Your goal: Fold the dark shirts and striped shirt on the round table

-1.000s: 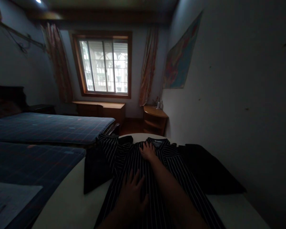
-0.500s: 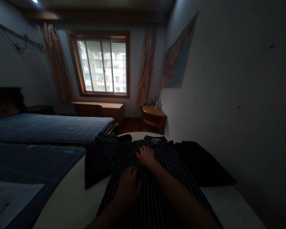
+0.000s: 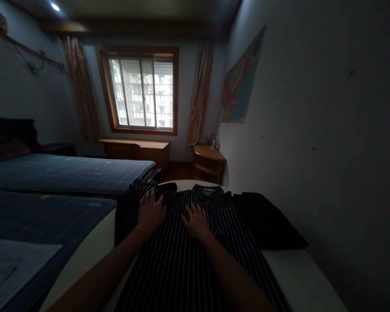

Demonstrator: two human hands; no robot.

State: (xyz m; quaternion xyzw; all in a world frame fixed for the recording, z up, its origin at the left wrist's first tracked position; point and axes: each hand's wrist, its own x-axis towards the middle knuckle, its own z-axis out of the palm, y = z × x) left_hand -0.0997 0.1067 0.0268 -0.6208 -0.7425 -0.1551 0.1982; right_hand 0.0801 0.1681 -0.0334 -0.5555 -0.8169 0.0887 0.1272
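Observation:
A dark shirt with thin white stripes (image 3: 182, 264) lies spread flat on a white surface (image 3: 94, 255), collar away from me. My left hand (image 3: 151, 211) rests flat on the shirt's left shoulder near the sleeve, fingers stretched out. On the chest just below the collar, my right hand (image 3: 196, 221) presses flat with fingers spread. Neither hand holds anything.
Another dark garment (image 3: 266, 221) lies beside the shirt on the right, against the wall. A bed with a blue checked cover (image 3: 61, 173) stands to the left. Wooden cabinets (image 3: 139, 149) and a corner shelf (image 3: 209, 162) sit under the window. A pale sheet (image 3: 9, 264) lies at lower left.
My left hand has slid forward and left from the shirt's middle to its left shoulder. My right hand has drawn back slightly from the collar.

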